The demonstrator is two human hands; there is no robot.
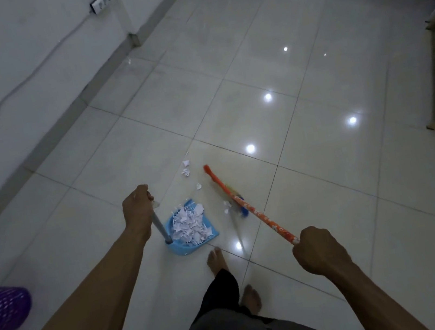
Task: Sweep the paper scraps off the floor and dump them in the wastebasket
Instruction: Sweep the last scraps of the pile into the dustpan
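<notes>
The left hand (137,206) is closed around the top of the grey handle of the blue dustpan (180,249), with the arm stretched forward and down. The right hand (319,250) makes a full fist around the orange broom (261,215), knuckles up, and the stick slants away to the left; its head is blurred. Most paper scraps (188,225) are heaped in the dustpan on the floor (311,78). A few loose pieces (186,166) lie just beyond it. The purple wastebasket (2,307) stands well off to the left.
</notes>
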